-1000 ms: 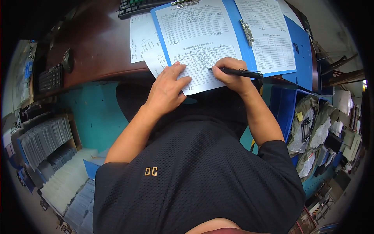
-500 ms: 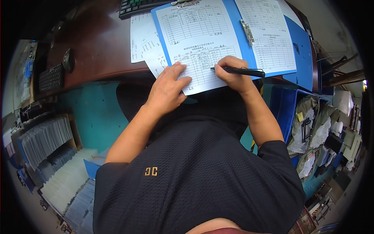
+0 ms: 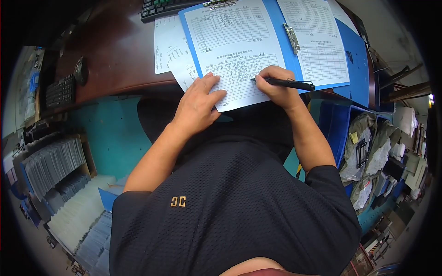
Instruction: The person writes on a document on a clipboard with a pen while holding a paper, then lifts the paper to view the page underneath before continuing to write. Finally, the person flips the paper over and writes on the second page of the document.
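Note:
My right hand (image 3: 279, 87) is closed around a black pen (image 3: 294, 84), its tip touching a printed form (image 3: 239, 94) with handwritten rows in a table. The sheet lies on a blue clipboard (image 3: 191, 41) with a metal clip (image 3: 220, 4) at its far end. Against the left edge of the same sheet rests my left hand (image 3: 199, 102), fingers spread and flat on the paper, holding nothing. The sheet's near corner hangs past the desk edge. A second blue folder clipboard (image 3: 291, 55) with another filled form (image 3: 317, 41) lies to the right.
Loose handwritten sheets (image 3: 166, 50) lie left of the clipboard. A black keyboard (image 3: 159, 10) stands at the back, and a mouse (image 3: 81, 71) and another keyboard (image 3: 60, 92) at the far left. Stacked thin sheets (image 3: 55, 158) fill the lower left. Blue bins (image 3: 338, 122) with bagged items stand at right.
The pen tip and my right hand have shifted very slightly right along the row of the form. My left hand stays in place.

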Demonstrator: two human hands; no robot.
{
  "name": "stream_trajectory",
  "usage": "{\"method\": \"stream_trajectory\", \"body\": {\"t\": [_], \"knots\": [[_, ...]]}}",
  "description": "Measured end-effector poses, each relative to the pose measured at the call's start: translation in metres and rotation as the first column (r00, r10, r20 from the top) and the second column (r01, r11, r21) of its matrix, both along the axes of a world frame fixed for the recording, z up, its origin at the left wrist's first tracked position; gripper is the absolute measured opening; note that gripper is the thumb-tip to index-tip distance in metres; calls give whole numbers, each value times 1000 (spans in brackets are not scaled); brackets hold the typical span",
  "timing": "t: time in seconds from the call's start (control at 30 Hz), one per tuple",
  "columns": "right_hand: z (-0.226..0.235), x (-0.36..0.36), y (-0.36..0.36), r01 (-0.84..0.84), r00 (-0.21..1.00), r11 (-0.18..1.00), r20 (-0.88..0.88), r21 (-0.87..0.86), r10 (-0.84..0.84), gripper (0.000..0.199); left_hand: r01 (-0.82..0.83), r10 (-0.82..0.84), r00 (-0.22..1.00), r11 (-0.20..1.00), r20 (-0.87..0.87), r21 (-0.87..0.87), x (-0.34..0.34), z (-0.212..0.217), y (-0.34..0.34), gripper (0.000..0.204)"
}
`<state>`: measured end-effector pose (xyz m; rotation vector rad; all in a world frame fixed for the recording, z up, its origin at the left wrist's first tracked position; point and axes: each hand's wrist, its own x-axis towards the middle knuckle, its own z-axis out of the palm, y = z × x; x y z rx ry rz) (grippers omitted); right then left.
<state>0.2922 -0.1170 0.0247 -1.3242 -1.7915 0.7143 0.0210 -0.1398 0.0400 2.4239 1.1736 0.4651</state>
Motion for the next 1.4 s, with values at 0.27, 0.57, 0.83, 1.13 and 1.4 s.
{"method": "stream_trajectory", "body": {"t": [0.27, 0.57, 0.83, 1.13, 1.4], "knots": [[0, -1, 0, 12, 1000, 1000, -22, 22, -12, 17, 1, -1, 1000, 1000, -2, 6, -1, 0, 0, 48], [0, 0, 1, 6, 1000, 1000, -22, 11, -5, 15, -4, 4, 1000, 1000, 2, 4, -1, -1, -1, 47], [-3, 11, 0, 42, 999, 999, -5, -24, -42, 13, 6, -6, 1000, 1000, 2, 3, -1, 1, 0, 47], [-1, 11, -1, 13, 1000, 999, 5, -31, -13, 12, -6, 6, 1000, 1000, 22, -23, 0, -1, -1, 40], [-1, 11, 2, 36, 999, 998, 15, 59, -37, 14, 4, -4, 1000, 1000, 8, 16, 0, -1, 1, 47]]}}
